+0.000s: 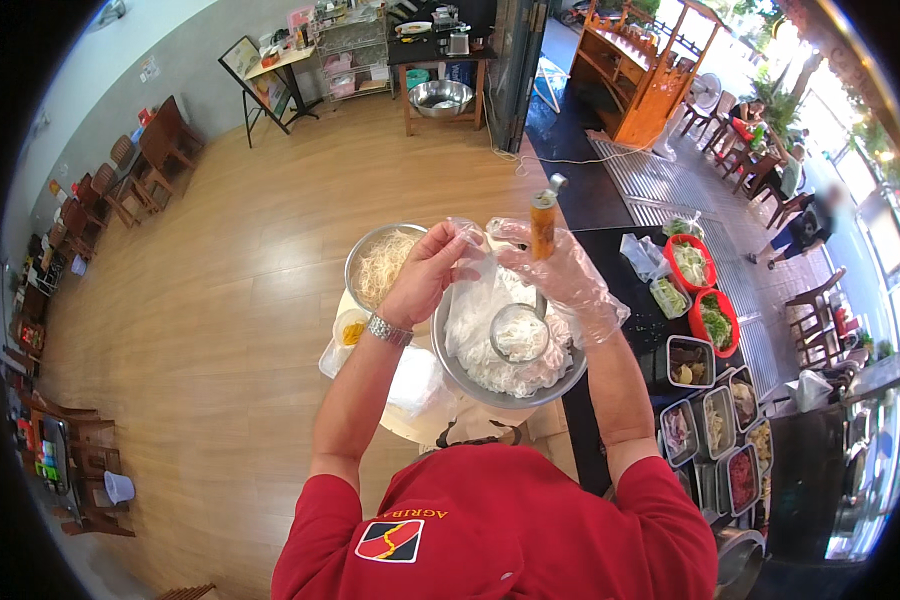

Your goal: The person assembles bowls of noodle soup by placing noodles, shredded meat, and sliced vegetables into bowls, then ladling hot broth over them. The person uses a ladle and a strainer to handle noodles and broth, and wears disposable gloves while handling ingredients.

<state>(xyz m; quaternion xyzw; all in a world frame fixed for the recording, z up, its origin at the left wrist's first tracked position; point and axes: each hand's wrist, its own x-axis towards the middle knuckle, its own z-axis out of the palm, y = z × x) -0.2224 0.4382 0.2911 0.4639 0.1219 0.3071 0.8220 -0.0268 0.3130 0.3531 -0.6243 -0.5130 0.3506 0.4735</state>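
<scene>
My left hand (429,266), bare with a metal watch at the wrist, pinches a thin clear plastic bag (478,268). My right hand (560,272) wears a loose clear plastic glove. Its fingers close round the wooden handle (543,226) of a noodle strainer, while its fingertips are near the bag's other edge. The strainer's round basket (519,334) holds white noodles and rests over a large metal bowl (552,401) heaped with more white noodles (500,375). Left of it stands a smaller metal bowl (351,270) of pale thin strands.
A small tub (349,328) of yellow food and a pile of clear plastic (415,385) lie near my left forearm. On the dark counter (613,262) to the right are red baskets (715,322) of greens and several metal food trays (691,362). Wooden chairs line the left wall.
</scene>
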